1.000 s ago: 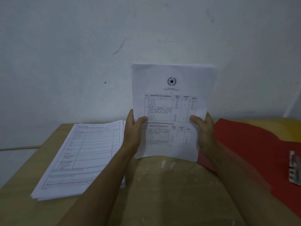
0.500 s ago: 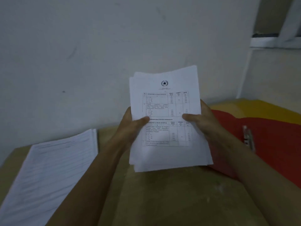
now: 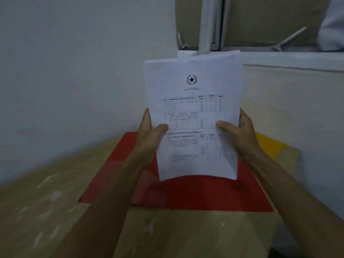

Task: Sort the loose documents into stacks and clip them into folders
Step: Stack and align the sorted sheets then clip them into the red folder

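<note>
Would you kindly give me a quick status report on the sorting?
Left hand and right hand both gripping paper stack, upright. Red folder flat on table below. Nothing in the way.

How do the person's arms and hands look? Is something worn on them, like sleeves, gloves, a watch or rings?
Both forearms are bare as far as the picture shows: no sleeves reach into view. The left hand and the right hand have no gloves. No watch, bracelet or ring is visible, though the picture is dim and a little blurred.
</note>
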